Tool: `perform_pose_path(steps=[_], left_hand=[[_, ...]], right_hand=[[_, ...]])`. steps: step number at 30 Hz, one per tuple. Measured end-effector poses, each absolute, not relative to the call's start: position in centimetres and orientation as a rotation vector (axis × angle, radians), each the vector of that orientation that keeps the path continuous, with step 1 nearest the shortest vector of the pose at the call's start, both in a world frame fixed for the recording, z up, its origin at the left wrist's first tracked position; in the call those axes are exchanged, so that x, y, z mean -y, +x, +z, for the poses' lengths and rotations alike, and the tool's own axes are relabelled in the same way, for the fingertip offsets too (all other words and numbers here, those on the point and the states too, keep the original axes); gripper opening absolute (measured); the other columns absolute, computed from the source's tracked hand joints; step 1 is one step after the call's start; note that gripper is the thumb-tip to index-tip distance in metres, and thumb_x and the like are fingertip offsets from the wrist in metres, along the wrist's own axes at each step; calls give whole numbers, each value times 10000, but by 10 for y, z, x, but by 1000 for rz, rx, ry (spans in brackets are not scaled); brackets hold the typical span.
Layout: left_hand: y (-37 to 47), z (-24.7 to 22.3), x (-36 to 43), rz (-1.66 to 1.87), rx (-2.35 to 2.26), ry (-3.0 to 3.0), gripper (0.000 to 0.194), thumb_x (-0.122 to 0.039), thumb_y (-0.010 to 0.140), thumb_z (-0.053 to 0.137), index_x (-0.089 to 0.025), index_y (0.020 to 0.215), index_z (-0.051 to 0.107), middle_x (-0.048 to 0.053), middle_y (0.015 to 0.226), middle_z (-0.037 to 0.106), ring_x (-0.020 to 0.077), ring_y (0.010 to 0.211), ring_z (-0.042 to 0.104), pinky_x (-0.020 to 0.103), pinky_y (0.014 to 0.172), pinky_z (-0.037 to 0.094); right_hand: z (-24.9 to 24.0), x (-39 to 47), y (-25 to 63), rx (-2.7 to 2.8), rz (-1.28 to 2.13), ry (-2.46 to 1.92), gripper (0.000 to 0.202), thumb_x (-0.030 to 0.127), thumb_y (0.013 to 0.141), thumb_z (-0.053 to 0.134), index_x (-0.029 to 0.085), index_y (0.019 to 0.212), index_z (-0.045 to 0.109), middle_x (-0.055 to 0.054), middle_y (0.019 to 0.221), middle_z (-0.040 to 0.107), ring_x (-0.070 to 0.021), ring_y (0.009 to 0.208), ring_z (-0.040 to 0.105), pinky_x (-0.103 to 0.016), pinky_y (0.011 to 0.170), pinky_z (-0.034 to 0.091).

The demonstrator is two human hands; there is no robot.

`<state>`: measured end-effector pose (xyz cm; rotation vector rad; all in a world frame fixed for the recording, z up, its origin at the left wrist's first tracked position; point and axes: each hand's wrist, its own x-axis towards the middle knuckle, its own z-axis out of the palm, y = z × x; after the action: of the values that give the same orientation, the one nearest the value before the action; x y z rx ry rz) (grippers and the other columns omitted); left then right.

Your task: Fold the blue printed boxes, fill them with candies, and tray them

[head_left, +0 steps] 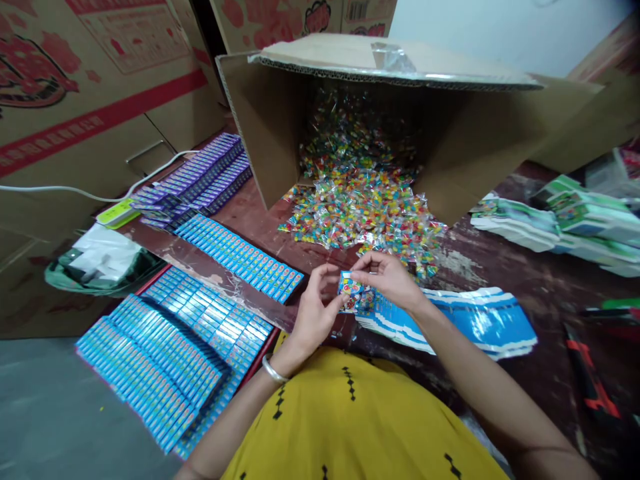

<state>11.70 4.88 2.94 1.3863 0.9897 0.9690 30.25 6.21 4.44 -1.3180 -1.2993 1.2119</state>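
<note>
Between my two hands is a small blue printed candy box [350, 288], held over the table's near edge. My left hand [319, 303] grips it by its left side, thumb in front. My right hand [389, 281] pinches its top edge with thumb and fingertips. Below and right of my right hand lies a fanned stack of flat blue cartons [475, 320]. Just beyond my hands, small clear packets of colourful candy [360, 207] spill out of a cardboard box [450, 147] lying on its side. Whether a packet is inside the small box cannot be made out.
Rows of blue boxes [240, 257] stand left on the table, more fill a tray [165, 353] below. Purple boxes [195, 177], a green power strip [117, 213] and a bag [105, 260] are farther left. Green cartons [575, 213] and a red-black cutter [593, 380] lie right.
</note>
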Motion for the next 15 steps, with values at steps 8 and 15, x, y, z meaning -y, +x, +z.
perform_pose_path(steps=[8,15], left_hand=[[114,35,-48,902,-934,1418,524,-197,830,625,-250,1327,469,64,1142,622,202,1042,599,313,867,510],[111,28,-52,911,-898,1346,353,-227,843,622,-222,1186,541,59,1114,639,202,1036,607,305,903,482]], right_hand=[[48,-66,306,1328,1240,-1349,262,412,726,766,184,706,639,0,709,665,-144,657,604,-276,628,485],[53,-45,299,1698,1020,-1306,269,369,765,750,229,979,667,-69,1094,671,-239,1023,628,-368,826,523]])
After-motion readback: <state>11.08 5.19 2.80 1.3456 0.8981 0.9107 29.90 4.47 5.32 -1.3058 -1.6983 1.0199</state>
